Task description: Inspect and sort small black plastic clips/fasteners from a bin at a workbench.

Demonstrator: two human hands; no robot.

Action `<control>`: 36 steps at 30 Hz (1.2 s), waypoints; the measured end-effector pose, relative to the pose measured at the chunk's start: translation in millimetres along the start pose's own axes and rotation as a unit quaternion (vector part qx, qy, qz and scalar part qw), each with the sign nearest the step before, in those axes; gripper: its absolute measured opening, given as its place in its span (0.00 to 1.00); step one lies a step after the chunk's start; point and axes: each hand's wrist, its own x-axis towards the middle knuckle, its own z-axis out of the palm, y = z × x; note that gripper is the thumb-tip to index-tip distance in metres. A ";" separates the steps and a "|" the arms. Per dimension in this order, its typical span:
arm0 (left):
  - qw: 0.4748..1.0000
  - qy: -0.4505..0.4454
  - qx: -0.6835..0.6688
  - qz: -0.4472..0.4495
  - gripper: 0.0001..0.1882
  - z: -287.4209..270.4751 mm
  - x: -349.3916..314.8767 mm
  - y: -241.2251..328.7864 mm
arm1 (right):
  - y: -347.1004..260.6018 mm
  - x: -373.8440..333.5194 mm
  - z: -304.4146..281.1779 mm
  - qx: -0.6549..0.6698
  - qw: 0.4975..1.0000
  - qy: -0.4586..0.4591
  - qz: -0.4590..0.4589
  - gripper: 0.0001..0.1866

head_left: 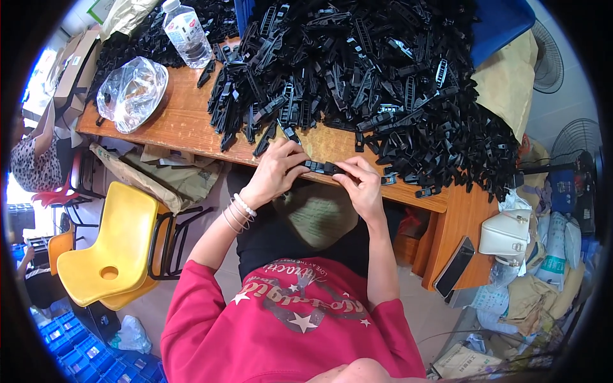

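Observation:
A small, elongated black plastic part [317, 166] is held level between my two hands, just off the front edge of the wooden table [185, 105]. My left hand [276, 171] is closed around its left end. On the other end, the thumb and fingertips of my right hand [362, 186] are pinched. The fingers hide both ends of the part. Right beyond my hands, a large heap of similar black plastic parts [332, 76] spreads over the tabletop, some with ladder-like rungs. One loose part [290, 132] lies at the heap's edge, close to my left fingers.
A clear bottle [186, 35] and a plastic-wrapped bowl [133, 96] stand on the table's left. Blue bins [504, 29] back the heap. Yellow chairs [112, 246] are at my left. A phone [454, 265] and white bag [504, 233] sit right. Another person [38, 159] is far left.

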 end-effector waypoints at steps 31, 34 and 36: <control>0.997 -0.029 0.067 0.027 0.12 -11.5 1.7 10.0 | 4.5 42.2 15.4 -0.334 0.920 0.176 -0.105 0.06; 1.000 -0.022 0.018 0.003 0.13 -10.7 1.3 5.6 | 4.9 43.4 26.6 -0.168 0.969 0.177 -0.028 0.06; 1.000 -0.019 -0.009 -0.023 0.13 -10.8 0.1 3.1 | 5.4 39.7 30.8 -0.027 0.987 0.155 -0.010 0.09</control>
